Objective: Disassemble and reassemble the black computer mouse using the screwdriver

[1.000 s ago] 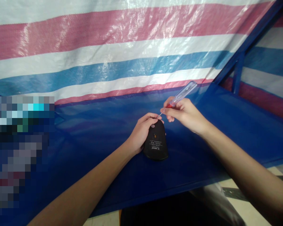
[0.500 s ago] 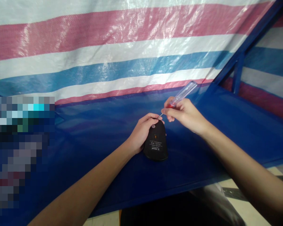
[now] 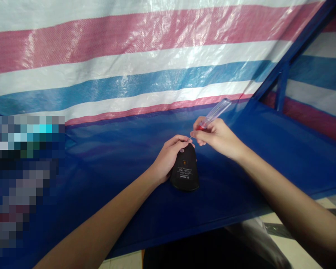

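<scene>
The nearer left hand curls closed on the upturned computer mouse, its long axis fore-and-aft, left of the right hand, which pinches a clear-handled screwdriver slanting to the far end.

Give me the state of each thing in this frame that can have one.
Computer mouse: underside up, held.
Screwdriver: slanted, tip at the mouse's far end, contact unclear.
Left hand: gripping the mouse.
Right hand: gripping the screwdriver.
Striped tarp: hanging, creased.
</scene>
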Action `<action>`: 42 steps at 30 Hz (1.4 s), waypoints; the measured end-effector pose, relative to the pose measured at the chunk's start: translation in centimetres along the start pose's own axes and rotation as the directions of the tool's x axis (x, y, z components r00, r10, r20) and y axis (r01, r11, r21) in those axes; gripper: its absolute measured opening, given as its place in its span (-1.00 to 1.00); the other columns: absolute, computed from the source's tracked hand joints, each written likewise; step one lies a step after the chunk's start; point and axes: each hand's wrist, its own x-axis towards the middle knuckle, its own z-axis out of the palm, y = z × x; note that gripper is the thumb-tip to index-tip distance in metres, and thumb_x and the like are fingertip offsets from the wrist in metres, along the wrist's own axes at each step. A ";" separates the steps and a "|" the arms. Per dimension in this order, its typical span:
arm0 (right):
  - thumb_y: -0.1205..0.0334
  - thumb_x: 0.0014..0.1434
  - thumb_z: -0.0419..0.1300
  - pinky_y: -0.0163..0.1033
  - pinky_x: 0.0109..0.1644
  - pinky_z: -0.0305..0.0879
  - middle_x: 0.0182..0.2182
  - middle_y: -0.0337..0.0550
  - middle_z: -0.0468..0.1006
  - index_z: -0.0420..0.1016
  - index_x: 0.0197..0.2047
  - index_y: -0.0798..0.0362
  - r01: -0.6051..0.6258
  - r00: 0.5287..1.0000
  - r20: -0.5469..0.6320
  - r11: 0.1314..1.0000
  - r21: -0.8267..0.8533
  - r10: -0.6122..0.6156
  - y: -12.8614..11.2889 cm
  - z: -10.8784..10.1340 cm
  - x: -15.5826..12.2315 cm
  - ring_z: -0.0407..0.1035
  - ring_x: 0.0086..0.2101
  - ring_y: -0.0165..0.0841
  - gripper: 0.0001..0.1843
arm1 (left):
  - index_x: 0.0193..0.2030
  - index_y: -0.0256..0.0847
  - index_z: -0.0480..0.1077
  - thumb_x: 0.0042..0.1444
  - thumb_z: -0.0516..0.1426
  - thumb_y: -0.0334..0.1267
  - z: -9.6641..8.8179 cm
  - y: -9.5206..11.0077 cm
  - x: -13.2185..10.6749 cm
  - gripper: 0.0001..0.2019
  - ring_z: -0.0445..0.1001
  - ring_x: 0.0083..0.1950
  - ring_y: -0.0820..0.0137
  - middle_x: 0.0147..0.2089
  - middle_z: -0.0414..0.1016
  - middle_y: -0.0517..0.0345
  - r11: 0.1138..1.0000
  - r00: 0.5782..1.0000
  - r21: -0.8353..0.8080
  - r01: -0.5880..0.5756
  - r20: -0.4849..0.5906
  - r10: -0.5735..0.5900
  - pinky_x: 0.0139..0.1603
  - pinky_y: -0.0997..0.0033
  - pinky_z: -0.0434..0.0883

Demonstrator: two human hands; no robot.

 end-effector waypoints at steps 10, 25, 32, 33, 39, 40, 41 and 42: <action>0.40 -0.01 0.19 -0.35 -0.54 0.17 -0.72 -0.38 0.34 0.30 -0.50 0.07 -0.014 1.000 -0.019 0.999 0.040 0.015 0.2 -0.3 0.1 0.25 -0.67 -0.52 -0.87 | -0.30 -0.21 0.35 -0.03 0.11 -0.31 0.1 0.1 0.1 -0.88 0.46 -0.50 0.48 -0.32 0.46 0.20 1.000 1.000 0.010 -0.004 0.005 0.004 -0.46 0.46 0.40; 0.41 -0.01 0.16 -0.36 -0.57 0.12 -0.74 -0.38 0.34 0.28 -0.50 0.05 -0.049 0.999 0.025 0.997 0.056 0.047 0.3 -0.3 0.0 0.23 -0.68 -0.52 -0.87 | -0.31 -0.21 0.36 -0.03 0.12 -0.30 -0.2 -0.1 0.2 -0.88 0.45 -0.43 0.46 -0.31 0.46 0.19 0.998 1.000 0.060 -0.020 0.013 0.019 -0.41 0.47 0.35; 0.42 0.00 0.12 -0.36 -0.55 0.14 -0.70 -0.35 0.37 0.26 -0.50 0.05 -0.078 0.994 0.077 0.997 0.016 0.076 0.5 -0.4 -0.2 0.24 -0.64 -0.51 -0.88 | -0.33 -0.20 0.36 -0.02 0.12 -0.31 0.0 -0.1 0.1 -0.91 0.42 -0.42 0.47 -0.35 0.45 0.21 0.997 1.000 0.072 -0.010 -0.010 0.011 -0.42 0.50 0.31; 0.42 -0.01 0.11 -0.36 -0.54 0.15 -0.70 -0.35 0.37 0.26 -0.51 0.05 -0.075 0.993 0.086 0.997 0.008 0.074 0.6 -0.5 -0.2 0.25 -0.63 -0.51 -0.87 | -0.33 -0.20 0.36 -0.02 0.12 -0.31 0.0 -0.1 0.1 -0.91 0.43 -0.41 0.46 -0.36 0.45 0.21 0.997 1.000 0.079 -0.009 -0.014 0.010 -0.42 0.50 0.31; 0.43 -0.01 0.11 -0.34 -0.50 0.18 -0.70 -0.35 0.36 0.25 -0.53 0.05 -0.045 0.998 0.054 0.998 0.035 0.043 0.4 -0.4 -0.2 0.26 -0.63 -0.50 -0.86 | -0.31 -0.20 0.36 -0.04 0.13 -0.30 -0.2 -0.1 0.2 -0.88 0.43 -0.42 0.46 -0.32 0.47 0.20 0.998 1.000 0.066 -0.009 -0.002 0.010 -0.41 0.48 0.33; 0.43 -0.01 0.11 -0.34 -0.49 0.19 -0.71 -0.35 0.36 0.25 -0.53 0.05 -0.037 0.999 0.040 0.998 0.047 0.036 0.3 -0.4 -0.2 0.26 -0.63 -0.50 -0.85 | -0.30 -0.19 0.36 -0.04 0.12 -0.31 -0.2 -0.1 0.2 -0.88 0.42 -0.42 0.46 -0.32 0.47 0.20 0.998 1.000 0.062 -0.009 0.004 0.009 -0.41 0.48 0.33; 0.43 -0.01 0.11 -0.33 -0.48 0.20 -0.72 -0.35 0.35 0.25 -0.53 0.04 -0.032 0.999 0.029 0.998 0.057 0.031 0.3 -0.3 -0.2 0.26 -0.63 -0.49 -0.85 | -0.30 -0.20 0.36 -0.04 0.12 -0.31 -0.2 -0.2 0.2 -0.88 0.42 -0.43 0.46 -0.32 0.47 0.20 0.998 1.000 0.061 -0.009 0.005 0.009 -0.42 0.48 0.33; 0.43 -0.01 0.11 -0.33 -0.48 0.20 -0.72 -0.36 0.35 0.24 -0.54 0.04 -0.031 0.999 0.023 0.998 0.063 0.029 0.2 -0.3 -0.2 0.26 -0.63 -0.49 -0.85 | -0.30 -0.20 0.36 -0.03 0.11 -0.32 -0.2 -0.2 0.2 -0.88 0.42 -0.42 0.46 -0.32 0.47 0.20 0.998 1.000 0.065 -0.010 0.005 0.009 -0.42 0.48 0.34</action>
